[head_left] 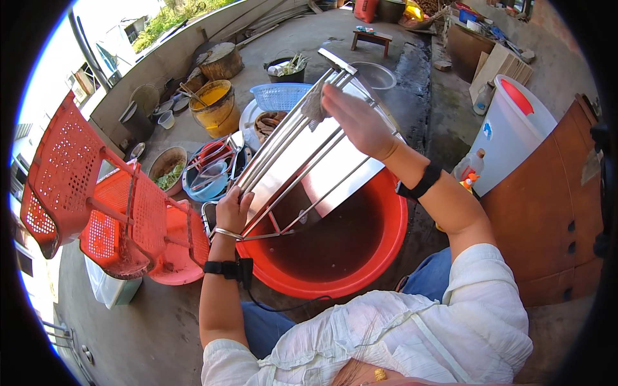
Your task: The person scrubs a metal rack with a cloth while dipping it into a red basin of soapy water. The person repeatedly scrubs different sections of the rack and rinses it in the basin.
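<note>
A stainless-steel rack (336, 186) with long rails and a shiny flat panel leans diagonally over a large red plastic basin (399, 231). My left hand (231, 212) grips the rails at its near left end. Up at the far end, my right hand (357, 120) presses a grey rag or mesh scrubber (316, 107) against the rails, fingers extended and slightly blurred. Dark brown water (333, 253) fills the lower part of the basin. The rack's near lower corner rests at or above the basin's left rim; contact is unclear.
At left stands a red plastic tiered basket shelf (147, 212). Beyond it are a blue basin of utensils (212, 181), a yellow bucket (216, 113) and a blue basket (280, 96). A white tub (507, 130) and brown panel (545, 207) flank the right. A wooden stool (372, 39) stands farther back.
</note>
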A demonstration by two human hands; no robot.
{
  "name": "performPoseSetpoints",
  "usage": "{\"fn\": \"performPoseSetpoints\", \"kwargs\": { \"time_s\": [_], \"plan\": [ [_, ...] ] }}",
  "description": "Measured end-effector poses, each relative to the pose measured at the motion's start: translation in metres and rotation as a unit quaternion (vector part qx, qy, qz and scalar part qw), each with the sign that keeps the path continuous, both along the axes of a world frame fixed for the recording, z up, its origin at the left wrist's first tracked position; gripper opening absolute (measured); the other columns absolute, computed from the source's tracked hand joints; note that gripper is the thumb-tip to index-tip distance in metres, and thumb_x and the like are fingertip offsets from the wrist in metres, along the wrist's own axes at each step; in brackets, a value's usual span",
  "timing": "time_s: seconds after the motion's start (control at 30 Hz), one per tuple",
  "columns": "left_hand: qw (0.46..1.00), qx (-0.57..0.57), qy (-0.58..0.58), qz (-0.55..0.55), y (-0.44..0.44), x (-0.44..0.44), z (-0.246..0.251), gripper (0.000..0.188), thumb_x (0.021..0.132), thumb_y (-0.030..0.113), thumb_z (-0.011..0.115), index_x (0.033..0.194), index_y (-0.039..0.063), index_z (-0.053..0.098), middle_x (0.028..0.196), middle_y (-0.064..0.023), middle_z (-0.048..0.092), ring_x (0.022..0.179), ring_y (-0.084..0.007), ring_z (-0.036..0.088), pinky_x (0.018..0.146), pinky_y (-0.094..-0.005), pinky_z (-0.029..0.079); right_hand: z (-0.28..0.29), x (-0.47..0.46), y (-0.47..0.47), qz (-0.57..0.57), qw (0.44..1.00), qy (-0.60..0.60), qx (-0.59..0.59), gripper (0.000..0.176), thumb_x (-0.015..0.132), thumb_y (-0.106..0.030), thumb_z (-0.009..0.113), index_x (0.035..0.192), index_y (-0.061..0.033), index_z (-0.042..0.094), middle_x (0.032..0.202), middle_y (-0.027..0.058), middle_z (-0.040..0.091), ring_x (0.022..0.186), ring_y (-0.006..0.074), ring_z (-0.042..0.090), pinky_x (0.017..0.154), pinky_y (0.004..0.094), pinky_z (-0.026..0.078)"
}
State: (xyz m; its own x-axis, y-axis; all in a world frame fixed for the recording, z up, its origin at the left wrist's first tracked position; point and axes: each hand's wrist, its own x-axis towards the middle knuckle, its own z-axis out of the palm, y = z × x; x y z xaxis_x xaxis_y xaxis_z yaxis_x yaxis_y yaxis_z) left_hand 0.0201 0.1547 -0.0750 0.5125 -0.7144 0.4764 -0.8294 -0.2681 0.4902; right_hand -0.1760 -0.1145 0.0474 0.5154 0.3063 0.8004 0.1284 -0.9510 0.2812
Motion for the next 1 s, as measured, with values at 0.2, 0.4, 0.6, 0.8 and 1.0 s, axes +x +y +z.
{"fn": "performPoseSetpoints", "kwargs": {
  "time_s": [0.2,0.4,0.6,0.8,1.0],
  "plan": [
    [1.000,-0.012,0.013,0.013,-0.001,-0.002,-0.001,0.034,0.082,0.032,0.055,0.069,0.002,0.045,0.059,-0.0181,0.048,0.058,-0.0378,0.050,0.051,-0.0412,0.039,-0.034,0.012,0.007,-0.090,0.996,-0.020,0.015,0.051,0.078,-0.001,0.049,0.126,0.0059,0.035,0.136,0.0227,0.027,0.116,0.0342,0.041,0.095,0.0370,0.038],
    [1.000,0.006,0.020,0.019,0.000,-0.004,0.000,0.034,0.082,0.033,0.055,0.070,0.002,0.046,0.060,-0.0187,0.048,0.058,-0.0379,0.050,0.051,-0.0416,0.038,-0.071,0.029,0.030,-0.089,0.984,0.051,0.142,0.053,0.080,-0.006,0.048,0.127,0.0110,0.029,0.132,0.0251,0.031,0.124,0.0336,0.033,0.102,0.0373,0.029],
    [1.000,0.011,0.021,0.005,0.000,-0.007,0.006,0.035,0.082,0.035,0.054,0.072,0.002,0.048,0.060,-0.0182,0.049,0.059,-0.0375,0.050,0.053,-0.0415,0.039,-0.049,0.028,0.037,-0.143,0.951,0.222,0.163,0.033,0.073,-0.019,0.064,0.101,-0.0034,0.059,0.115,0.0143,0.053,0.115,0.0272,0.044,0.096,0.0398,0.034],
    [0.993,0.020,0.108,-0.048,0.002,-0.004,0.007,0.036,0.084,0.036,0.052,0.074,0.001,0.049,0.063,-0.0147,0.050,0.060,-0.0311,0.050,0.057,-0.0366,0.040,-0.046,0.089,0.072,-0.033,0.851,0.516,0.091,0.049,0.074,-0.017,0.062,0.119,-0.0031,0.046,0.127,0.0198,0.041,0.121,0.0343,0.035,0.102,0.0390,0.026],
    [0.953,-0.248,0.162,0.057,0.047,0.049,0.007,0.035,0.093,0.030,0.039,0.088,0.000,0.056,0.086,-0.0090,0.052,0.078,-0.0206,0.050,0.074,-0.0293,0.040,-0.092,0.116,0.133,-0.088,0.765,0.636,-0.046,0.055,0.078,-0.012,0.046,0.131,-0.0102,0.035,0.138,0.0146,0.029,0.130,0.0301,0.022,0.105,0.0494,0.015]
  ]
}}
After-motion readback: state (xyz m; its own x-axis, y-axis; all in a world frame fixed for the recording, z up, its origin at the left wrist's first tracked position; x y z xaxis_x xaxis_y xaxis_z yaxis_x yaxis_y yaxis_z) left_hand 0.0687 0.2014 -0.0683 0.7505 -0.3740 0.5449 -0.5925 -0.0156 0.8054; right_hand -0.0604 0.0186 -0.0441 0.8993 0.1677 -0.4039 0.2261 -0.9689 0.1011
